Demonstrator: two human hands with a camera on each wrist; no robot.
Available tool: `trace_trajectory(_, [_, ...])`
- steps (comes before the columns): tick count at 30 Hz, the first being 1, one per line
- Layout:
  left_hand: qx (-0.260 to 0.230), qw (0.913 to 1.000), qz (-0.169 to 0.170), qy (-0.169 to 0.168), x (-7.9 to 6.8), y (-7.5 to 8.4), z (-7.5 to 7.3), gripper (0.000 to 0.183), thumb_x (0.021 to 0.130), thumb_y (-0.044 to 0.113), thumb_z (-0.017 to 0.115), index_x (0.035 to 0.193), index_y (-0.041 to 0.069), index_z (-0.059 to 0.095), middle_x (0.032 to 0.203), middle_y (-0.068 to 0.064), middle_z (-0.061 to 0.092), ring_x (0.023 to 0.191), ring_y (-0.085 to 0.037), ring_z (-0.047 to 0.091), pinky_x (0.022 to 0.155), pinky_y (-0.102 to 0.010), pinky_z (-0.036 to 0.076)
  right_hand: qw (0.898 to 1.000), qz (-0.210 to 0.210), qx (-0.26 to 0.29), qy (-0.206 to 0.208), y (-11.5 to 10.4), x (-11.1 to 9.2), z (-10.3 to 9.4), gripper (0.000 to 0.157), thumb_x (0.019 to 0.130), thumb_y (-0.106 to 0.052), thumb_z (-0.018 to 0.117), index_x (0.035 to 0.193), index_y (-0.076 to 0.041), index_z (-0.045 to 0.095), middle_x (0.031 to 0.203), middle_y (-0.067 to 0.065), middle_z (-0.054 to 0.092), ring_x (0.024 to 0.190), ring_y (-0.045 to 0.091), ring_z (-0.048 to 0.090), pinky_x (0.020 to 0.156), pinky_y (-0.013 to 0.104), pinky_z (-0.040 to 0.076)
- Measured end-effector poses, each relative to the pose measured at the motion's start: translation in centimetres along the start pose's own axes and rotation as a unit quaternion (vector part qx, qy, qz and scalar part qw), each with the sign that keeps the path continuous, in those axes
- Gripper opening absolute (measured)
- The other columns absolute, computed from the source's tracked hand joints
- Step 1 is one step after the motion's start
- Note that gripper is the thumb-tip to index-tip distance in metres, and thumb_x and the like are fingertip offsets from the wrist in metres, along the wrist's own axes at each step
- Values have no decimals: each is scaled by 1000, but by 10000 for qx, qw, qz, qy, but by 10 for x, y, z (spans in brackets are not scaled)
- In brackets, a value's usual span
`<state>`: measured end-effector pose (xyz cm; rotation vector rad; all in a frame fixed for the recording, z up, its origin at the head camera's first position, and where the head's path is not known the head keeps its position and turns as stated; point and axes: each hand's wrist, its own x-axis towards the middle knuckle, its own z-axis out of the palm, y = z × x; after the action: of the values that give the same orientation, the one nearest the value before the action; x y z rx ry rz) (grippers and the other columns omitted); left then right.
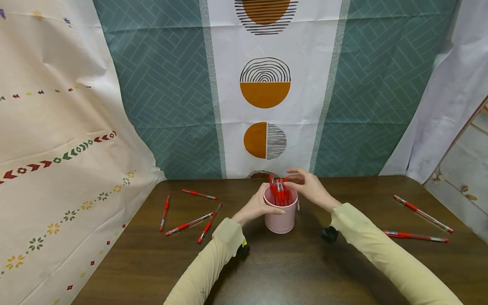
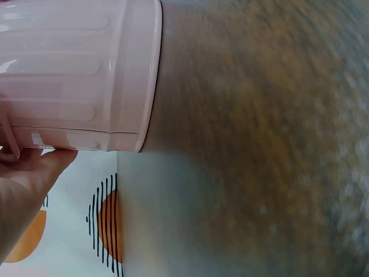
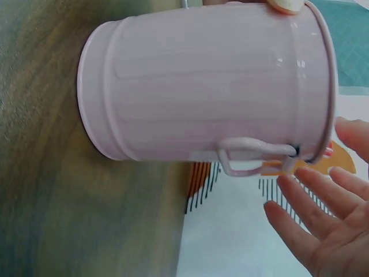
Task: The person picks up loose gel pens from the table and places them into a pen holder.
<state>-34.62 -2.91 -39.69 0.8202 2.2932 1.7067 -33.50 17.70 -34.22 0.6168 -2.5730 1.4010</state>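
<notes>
A pink metal bucket [image 1: 279, 222] stands upright on the table, with several red pens [image 1: 280, 192] inside, their capped ends above its rim. My left hand [image 1: 259, 207] grips the bucket from the left, thumb across its near side. In the right wrist view, a fingertip of that hand laps over the bucket's [image 3: 202, 81] upper edge. Just right of the rim is my right hand [image 1: 310, 188], beside the pens. Its fingers [image 3: 311, 202] are spread in the right wrist view, with nothing seen between them. A looped handle [image 3: 248, 153] hangs on the bucket's side.
Several loose red pens, one a slanted pen [image 1: 189, 223], lie on the brown table [image 1: 282, 271] at the left. More lie at the right, including a clear-barrelled pen [image 1: 423, 213]. A patterned cloth [image 1: 183, 106] hangs behind the table's back edge.
</notes>
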Motion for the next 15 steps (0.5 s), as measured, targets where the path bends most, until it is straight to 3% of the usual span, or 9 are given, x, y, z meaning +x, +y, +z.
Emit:
trace_trajectory(8, [-35,10000,51,32,0,-2,2,73,65,29,80,123,22,35,114,8,49,103,-10,48,85,-30,40,9996,-39,-106,256,3,-1,-19,58,86,-37,60,132,-7,40,121,17,52,106,29,53,85,46,41])
trace_trajectory(15, [17,10000,43,72,0,-2,1,75,65,31,80,124,22,34,115,8,49,103,-10,47,85,-32,40,9986,-100,-331,410,5,-4,-36,60,88,-37,57,136,-6,35,123,19,50,107,32,51,86,48,40])
